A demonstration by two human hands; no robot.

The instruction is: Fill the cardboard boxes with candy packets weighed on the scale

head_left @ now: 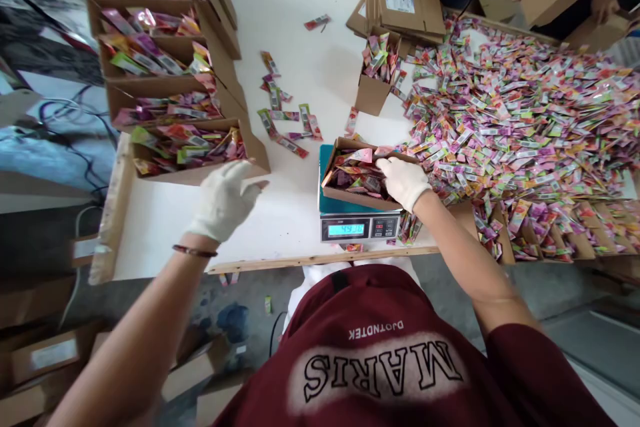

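My left hand [226,200], in a white glove, is at the near left with its fingers spread and holds nothing. Its fingertips are beside the corner of the nearest filled cardboard box [200,175]. My right hand [404,180], gloved too, reaches into the right part of an open cardboard box [357,200] full of small colourful packets [367,183]. Some of its fingers are down among the packets, so whether they grip any is hidden. That box rests slightly askew on a teal-topped digital scale [359,227] with a lit display.
A wide heap of packets [525,113] covers the table's right side. Loose packets [285,115] lie mid-table. Filled boxes line the left end and the near right edge [530,240]. Another filled box [373,95] stands behind the scale, before flattened cartons [410,7]. People stand across the table.
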